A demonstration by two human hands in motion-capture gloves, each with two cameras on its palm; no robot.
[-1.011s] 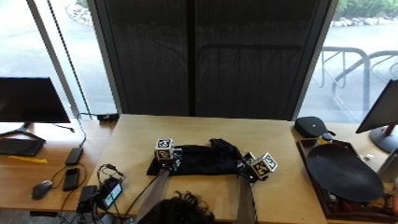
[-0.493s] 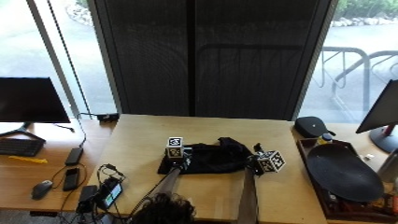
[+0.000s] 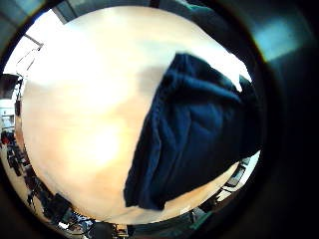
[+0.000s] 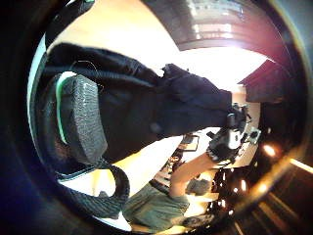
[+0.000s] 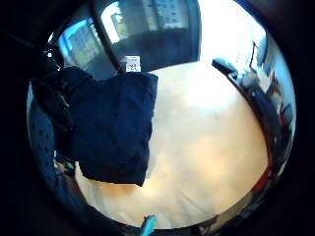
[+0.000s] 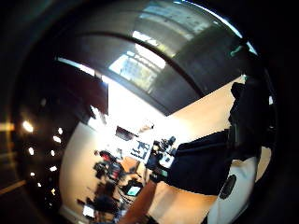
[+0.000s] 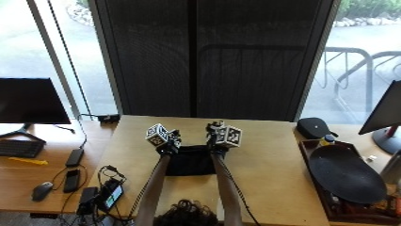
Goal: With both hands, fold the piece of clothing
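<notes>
A dark garment (image 7: 191, 162) hangs in a narrow bunch between my forearms, over the middle of the light wooden table (image 7: 269, 155). My left hand (image 7: 169, 146) grips its top left edge, and my right hand (image 7: 215, 142) grips the top right edge, a short way apart. In the left thumb side palm view my right hand (image 4: 227, 139) pinches the far corner of the cloth (image 4: 146, 107). In the right thumb side palm view my left hand (image 6: 161, 156) holds the other corner of the cloth (image 6: 201, 161). Both little finger side palm views show the garment (image 3: 199, 134) (image 5: 110, 123) hanging above the tabletop.
A black round tray (image 7: 346, 174) and a black case (image 7: 312, 127) sit at the right. On the left desk lie a monitor (image 7: 31, 101), a keyboard (image 7: 19, 148), a mouse (image 7: 41, 189) and phones (image 7: 74, 179). Cables and a device (image 7: 108, 193) lie at the table's near left edge.
Both hands have moved away from me toward the table's middle and drawn closer together. The garment has come up with them and is now narrower.
</notes>
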